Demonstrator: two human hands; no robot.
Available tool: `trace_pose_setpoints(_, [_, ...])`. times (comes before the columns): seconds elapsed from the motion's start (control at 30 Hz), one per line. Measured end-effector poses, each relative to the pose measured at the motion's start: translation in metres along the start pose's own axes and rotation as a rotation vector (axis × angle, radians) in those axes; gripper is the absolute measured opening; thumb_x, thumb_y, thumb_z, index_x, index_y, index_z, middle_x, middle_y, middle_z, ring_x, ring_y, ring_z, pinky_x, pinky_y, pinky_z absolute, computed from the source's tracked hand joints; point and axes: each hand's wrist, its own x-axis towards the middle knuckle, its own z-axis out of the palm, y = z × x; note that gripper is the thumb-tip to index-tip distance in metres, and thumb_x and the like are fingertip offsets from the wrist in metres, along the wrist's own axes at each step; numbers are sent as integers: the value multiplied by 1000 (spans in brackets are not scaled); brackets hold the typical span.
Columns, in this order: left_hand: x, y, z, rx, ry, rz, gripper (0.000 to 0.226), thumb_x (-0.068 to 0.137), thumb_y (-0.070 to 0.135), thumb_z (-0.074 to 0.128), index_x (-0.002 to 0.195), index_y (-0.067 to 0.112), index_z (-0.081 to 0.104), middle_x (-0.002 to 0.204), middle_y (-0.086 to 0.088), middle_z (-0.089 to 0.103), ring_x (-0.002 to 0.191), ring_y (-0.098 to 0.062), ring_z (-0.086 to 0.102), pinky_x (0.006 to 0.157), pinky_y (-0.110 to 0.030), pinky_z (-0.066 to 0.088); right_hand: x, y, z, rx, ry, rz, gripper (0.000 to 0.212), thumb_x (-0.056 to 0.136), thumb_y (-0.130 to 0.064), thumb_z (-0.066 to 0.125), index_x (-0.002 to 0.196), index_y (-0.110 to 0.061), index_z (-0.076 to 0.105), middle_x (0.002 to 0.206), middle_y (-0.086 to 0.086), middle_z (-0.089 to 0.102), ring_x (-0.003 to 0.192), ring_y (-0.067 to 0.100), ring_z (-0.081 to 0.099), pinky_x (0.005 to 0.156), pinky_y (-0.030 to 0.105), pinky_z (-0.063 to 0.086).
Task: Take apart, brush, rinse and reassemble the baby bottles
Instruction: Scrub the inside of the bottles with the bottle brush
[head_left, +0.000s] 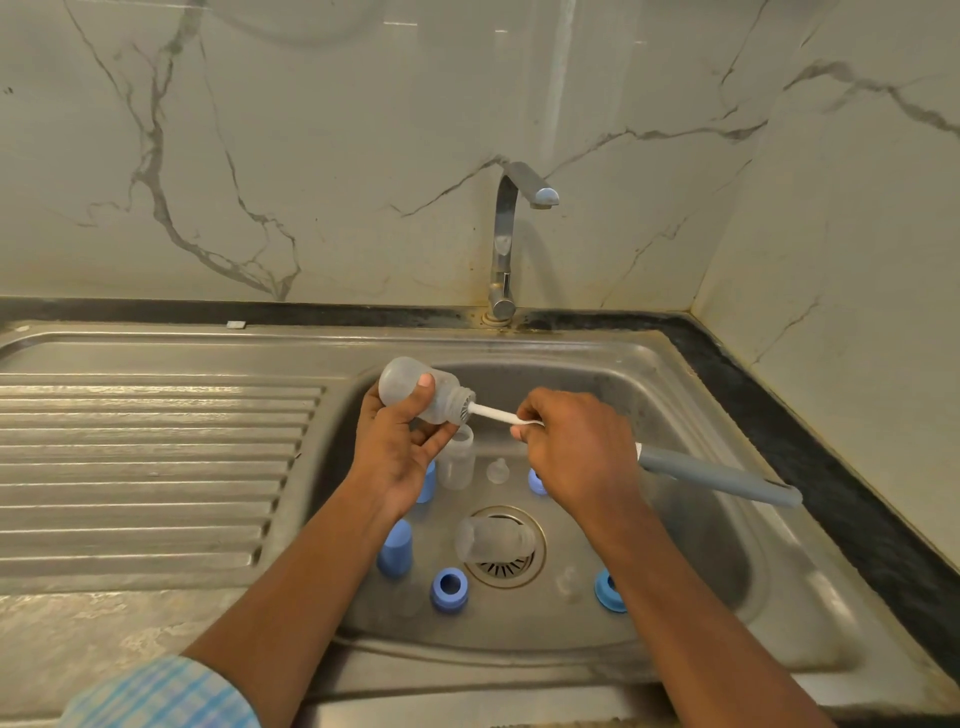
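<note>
Nearest the camera, a blue checked sleeve (161, 691) covered the left upper arm, over a strip of mottled worktop (78, 623). In the near part of the steel sink (571, 349), a blue screw ring (448, 588) lay left of the drain and a second screw ring (609, 591) sat partly hidden by the right forearm; a blue cap (396, 548) stood just to the left. A clear bottle on its side (493, 540) lay across the drain grate. Beyond it stood an upright bottle (457, 460) with a clear teat (497, 470) beside it. Above the basin, the left hand (400, 447) gripped the frosted bottle (410, 389), its thumb across the body and the neck tilted toward the right. The right hand (576, 447), fingers curled, held the brush (675, 464): the white shaft (493, 414) entered the bottle's neck and the grey handle stuck out to the right. The hands were apart, linked only by the brush. A ribbed draining board (145, 467) lay to the left. At the back, a steel tap (506, 244) rose against the veined marble wall (311, 130).
</note>
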Motion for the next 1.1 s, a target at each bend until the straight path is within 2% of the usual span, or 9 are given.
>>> trace_pose_setpoints(0.2, [-6, -6, 5, -51, -152, -56, 69, 78, 20, 69, 142, 10, 44, 134, -21, 59, 107, -35, 69, 78, -40, 62, -1, -8, 8, 17, -70, -42, 22, 99, -39, 51, 100, -23, 66, 80, -2, 65, 73, 20, 59, 64, 33, 45])
trace_pose_setpoints(0.37, [-7, -8, 2, -129, -202, -86, 67, 79, 11, 63, 143, 7, 42, 135, -25, 58, 115, -41, 64, 90, -49, 57, 0, -9, 12, 27, -93, -19, 32, 103, -39, 41, 99, -17, 64, 83, 4, 64, 75, 27, 58, 65, 36, 44])
trace_pose_setpoints(0.47, [-7, -11, 0, -108, -264, -141, 62, 85, 24, 62, 142, 6, 44, 130, -23, 62, 117, -39, 63, 98, -51, 53, 0, -8, 13, 85, -97, 0, 32, 104, -38, 40, 98, -16, 62, 80, 3, 62, 71, 25, 57, 62, 36, 45])
trace_pose_setpoints(0.57, [-8, -9, 6, 38, -217, -102, 62, 82, 49, 62, 129, 9, 55, 108, -13, 69, 98, -26, 68, 84, -40, 59, -4, -12, 12, 102, -91, -57, 25, 100, -39, 48, 97, -18, 61, 82, 1, 63, 74, 24, 58, 61, 34, 43])
trace_pose_setpoints(0.67, [-6, -11, 9, 121, -152, -43, 60, 72, 48, 70, 120, 14, 60, 99, -8, 68, 87, -20, 67, 66, -29, 58, -7, -17, 14, 95, -113, -114, 14, 93, -35, 59, 93, -21, 58, 84, -3, 63, 75, 23, 58, 61, 33, 40])
trace_pose_setpoints(0.83, [3, -1, 3, 121, -69, 47, 53, 70, 38, 76, 112, 8, 64, 96, -11, 72, 84, -22, 72, 68, -33, 61, -5, -14, 13, 112, -161, -95, 18, 96, -34, 55, 89, -18, 61, 78, 1, 62, 71, 23, 57, 60, 37, 44])
trace_pose_setpoints(0.97, [7, 9, 0, 75, -87, 100, 48, 75, 31, 73, 115, 7, 60, 97, -11, 72, 82, -22, 74, 63, -33, 60, -1, -6, 4, 337, -268, -43, 28, 96, -30, 60, 80, -8, 67, 64, 12, 61, 54, 17, 50, 55, 39, 45])
trace_pose_setpoints(1.03, [7, 15, 0, 38, -123, 99, 45, 77, 26, 71, 115, 5, 60, 96, -10, 71, 82, -22, 72, 63, -34, 60, -3, -1, -4, 490, -344, 2, 29, 97, -26, 59, 80, -5, 69, 56, 9, 58, 48, 12, 47, 50, 32, 42])
trace_pose_setpoints(1.1, [9, 23, -7, -54, -148, 102, 56, 74, 22, 75, 123, 3, 56, 98, -10, 69, 89, -25, 70, 66, -35, 60, -8, 4, -11, 603, -444, 55, 29, 99, -24, 56, 88, -3, 71, 52, 2, 55, 40, 7, 42, 43, 22, 36])
